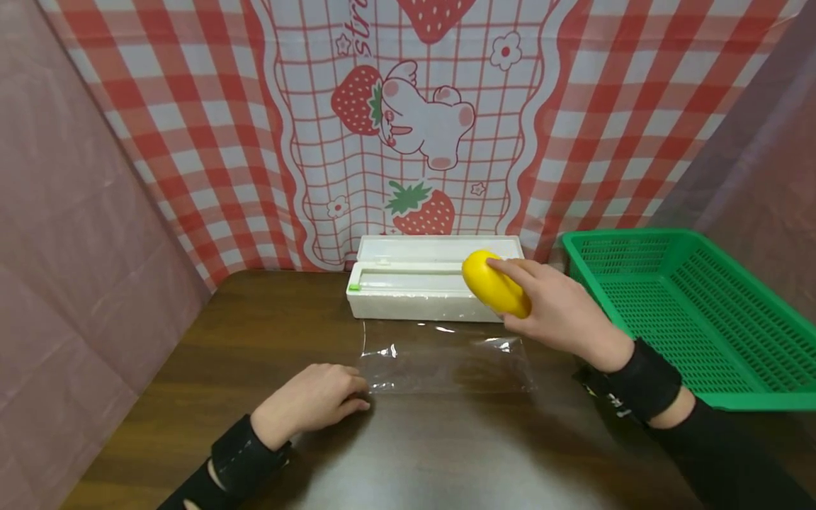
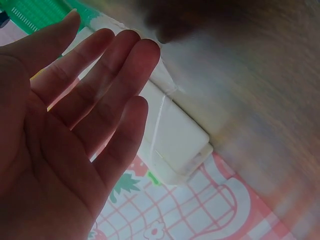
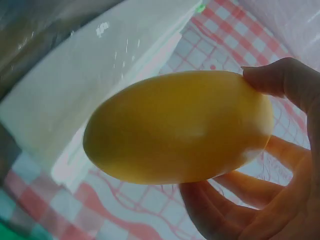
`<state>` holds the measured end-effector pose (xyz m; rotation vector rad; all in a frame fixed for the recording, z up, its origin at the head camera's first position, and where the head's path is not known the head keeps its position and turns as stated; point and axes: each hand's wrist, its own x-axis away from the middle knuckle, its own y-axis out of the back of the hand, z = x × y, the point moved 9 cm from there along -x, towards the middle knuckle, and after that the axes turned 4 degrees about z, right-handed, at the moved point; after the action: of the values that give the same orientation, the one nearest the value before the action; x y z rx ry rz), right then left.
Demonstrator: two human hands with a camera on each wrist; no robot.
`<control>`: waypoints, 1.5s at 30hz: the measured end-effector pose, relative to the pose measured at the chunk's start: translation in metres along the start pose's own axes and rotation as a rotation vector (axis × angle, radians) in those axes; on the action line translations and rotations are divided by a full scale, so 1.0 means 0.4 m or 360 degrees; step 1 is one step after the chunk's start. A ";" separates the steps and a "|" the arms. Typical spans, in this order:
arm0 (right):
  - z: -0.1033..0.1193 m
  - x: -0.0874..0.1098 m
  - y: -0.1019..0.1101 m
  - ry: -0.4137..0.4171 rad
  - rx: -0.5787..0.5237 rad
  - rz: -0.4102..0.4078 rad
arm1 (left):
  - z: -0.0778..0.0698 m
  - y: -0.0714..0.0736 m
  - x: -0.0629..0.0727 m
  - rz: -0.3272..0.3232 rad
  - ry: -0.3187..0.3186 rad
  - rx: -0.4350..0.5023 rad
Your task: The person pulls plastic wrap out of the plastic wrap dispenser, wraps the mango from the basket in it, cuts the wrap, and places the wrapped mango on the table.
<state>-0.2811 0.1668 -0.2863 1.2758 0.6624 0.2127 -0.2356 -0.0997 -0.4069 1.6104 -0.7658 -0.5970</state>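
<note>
My right hand [image 1: 561,308] holds a smooth yellow mango-like fruit [image 3: 175,127] between thumb and fingers. In the head view the fruit overlaps the right part of a white cling film dispenser box [image 1: 414,306], whose lid [image 1: 440,248] stands raised at the back. A green slider [image 1: 354,287] sits at the box's left end. From the box's front, a sheet of clear cling film [image 1: 440,361] stretches over the table toward me. My left hand [image 1: 312,398] is at the film's near left corner; its fingers [image 2: 107,90] are loosely bent with nothing gripped.
A green plastic basket [image 1: 644,340] stands at the right, beside my right forearm. The brown wooden table [image 1: 408,453] carries the box. Behind it hangs a red checked cloth [image 1: 223,127] with strawberry prints, with pink fabric [image 1: 70,248] along the left side.
</note>
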 end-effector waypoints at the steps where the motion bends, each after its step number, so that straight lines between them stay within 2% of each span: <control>1: 0.008 -0.002 -0.009 0.0026 -0.0001 -0.0007 | -0.001 0.001 0.000 -0.0008 -0.0007 -0.0007; 8: 0.070 -0.009 -0.078 0.0172 -0.0024 0.0036 | -0.002 0.003 -0.003 -0.0024 -0.0030 -0.0036; 18: 0.145 -0.021 -0.162 0.0406 0.0021 0.0101 | 0.004 0.007 -0.004 -0.0002 0.0001 -0.0015; 27: 0.171 -0.023 -0.212 0.0447 -0.0033 0.0166 | 0.009 0.005 -0.005 0.0024 0.0026 0.0044; 35: 0.185 -0.021 -0.246 0.0478 -0.0001 0.0217 | 0.009 0.000 -0.007 0.0040 0.0030 0.0035; 45: 0.195 -0.012 -0.278 0.0505 -0.0055 0.0261 | 0.011 -0.007 -0.006 0.0063 0.0048 0.0060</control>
<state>-0.2639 0.0678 -0.3775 1.2759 0.8198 0.5678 -0.2401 -0.1003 -0.4103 1.6318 -0.7892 -0.5314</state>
